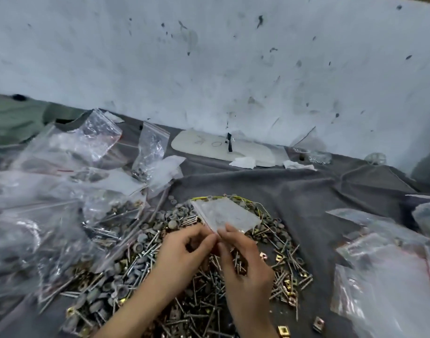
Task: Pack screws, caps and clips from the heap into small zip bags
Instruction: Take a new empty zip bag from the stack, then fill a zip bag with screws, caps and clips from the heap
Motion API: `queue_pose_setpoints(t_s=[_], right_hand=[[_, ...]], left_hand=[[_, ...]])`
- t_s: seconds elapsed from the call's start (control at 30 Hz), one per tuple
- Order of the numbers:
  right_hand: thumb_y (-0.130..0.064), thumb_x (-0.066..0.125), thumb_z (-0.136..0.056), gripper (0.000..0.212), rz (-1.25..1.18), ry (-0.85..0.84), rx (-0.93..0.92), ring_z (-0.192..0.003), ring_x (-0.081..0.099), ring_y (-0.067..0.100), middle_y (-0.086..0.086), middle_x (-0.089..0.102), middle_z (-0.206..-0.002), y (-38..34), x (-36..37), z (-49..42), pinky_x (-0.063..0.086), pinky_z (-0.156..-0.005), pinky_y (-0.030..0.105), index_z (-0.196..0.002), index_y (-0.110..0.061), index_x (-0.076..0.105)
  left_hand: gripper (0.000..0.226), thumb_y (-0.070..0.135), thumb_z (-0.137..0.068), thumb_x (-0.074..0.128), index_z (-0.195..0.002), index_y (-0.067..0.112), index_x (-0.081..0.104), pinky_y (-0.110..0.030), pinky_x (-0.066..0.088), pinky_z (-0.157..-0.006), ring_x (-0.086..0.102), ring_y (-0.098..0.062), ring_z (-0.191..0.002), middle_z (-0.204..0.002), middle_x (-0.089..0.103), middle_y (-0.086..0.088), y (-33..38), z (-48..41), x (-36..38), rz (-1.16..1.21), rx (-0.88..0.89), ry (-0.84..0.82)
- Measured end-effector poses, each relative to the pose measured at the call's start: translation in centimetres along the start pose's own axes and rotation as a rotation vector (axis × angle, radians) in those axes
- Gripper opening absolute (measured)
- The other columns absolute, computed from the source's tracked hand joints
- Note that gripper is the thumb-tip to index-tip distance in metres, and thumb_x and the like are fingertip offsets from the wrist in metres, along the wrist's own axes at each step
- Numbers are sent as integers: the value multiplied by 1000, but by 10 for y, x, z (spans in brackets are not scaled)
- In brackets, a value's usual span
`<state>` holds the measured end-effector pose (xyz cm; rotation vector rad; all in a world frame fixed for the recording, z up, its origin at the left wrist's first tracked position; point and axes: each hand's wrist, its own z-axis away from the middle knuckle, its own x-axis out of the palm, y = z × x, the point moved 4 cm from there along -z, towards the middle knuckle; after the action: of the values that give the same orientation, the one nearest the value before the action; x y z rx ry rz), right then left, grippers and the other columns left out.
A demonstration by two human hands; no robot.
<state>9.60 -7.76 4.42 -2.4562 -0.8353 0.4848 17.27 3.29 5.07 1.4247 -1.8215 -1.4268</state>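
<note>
A heap of screws, grey caps and brass clips [189, 284] spreads over the grey cloth in front of me. Above its middle I hold a small clear zip bag [227, 213], tilted, its near corner between my hands. My left hand [182, 254] pinches that corner with thumb and fingertips. My right hand [243, 262] pinches the same edge from the right side. The bag looks flat and nearly empty; its contents are too blurred to tell.
Piles of clear zip bags lie at the left [50, 191] and at the right [389, 264]. A white oval board [209, 146] and paper scraps sit by the stained wall [233, 57]. Loose brass clips [317, 323] lie near the front right. The grey cloth [331, 191] is wrinkled.
</note>
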Motion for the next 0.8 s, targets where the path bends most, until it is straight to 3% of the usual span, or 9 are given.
queue_pose_setpoints(t_s=[0.13,0.27,0.37,0.5,0.63,0.73,0.8], right_hand=[[-22,63,-85,21,53,-42,6,-96,62,-9,-12,67,-101,0,-4,1,48,-83,10,-102,-11,69],[-26,61,-85,20,24,-76,127,-79,64,-9,-16,69,-87,4,-7,9,49,-71,9,-94,-12,72],[-32,58,-84,18,-82,-82,296,-64,62,-2,-18,67,-73,8,-7,10,47,-60,13,-85,-20,72],[-32,58,-84,15,-105,-92,362,-59,60,6,-13,65,-68,8,-8,9,47,-54,21,-77,-23,68],[-10,65,-82,21,-110,94,468,-49,47,1,-10,58,-58,20,-17,8,35,-47,12,-65,-22,59],[-20,65,-76,11,-71,62,390,-62,59,3,-13,62,-73,14,-17,5,43,-54,11,-79,-29,58],[-25,67,-76,30,-51,0,311,-77,63,10,-15,62,-95,5,-15,3,51,-63,19,-102,-35,54]], left_hand=[[21,15,-90,67,-71,22,66,-21,39,-48,49,-3,-48,-55,60,1,6,1,2,-43,70,18],[27,40,-86,59,-71,18,60,-28,39,-53,48,-12,-55,-61,55,-4,10,5,5,-117,155,9],[28,34,-91,55,-74,12,59,-32,42,-57,50,-13,-62,-66,54,3,14,5,7,-203,254,-35],[24,24,-92,56,-74,9,57,-24,41,-58,50,-6,-66,-73,53,7,15,4,7,-263,346,-62],[16,22,-89,52,-73,21,49,-10,34,-60,43,3,-67,-75,44,19,20,8,14,-313,400,-95],[18,21,-85,53,-69,12,55,-15,37,-57,45,-1,-65,-74,46,12,17,13,17,-352,406,-123],[18,18,-80,53,-65,8,53,-20,36,-54,43,-8,-63,-75,44,4,17,14,16,-399,422,-137]])
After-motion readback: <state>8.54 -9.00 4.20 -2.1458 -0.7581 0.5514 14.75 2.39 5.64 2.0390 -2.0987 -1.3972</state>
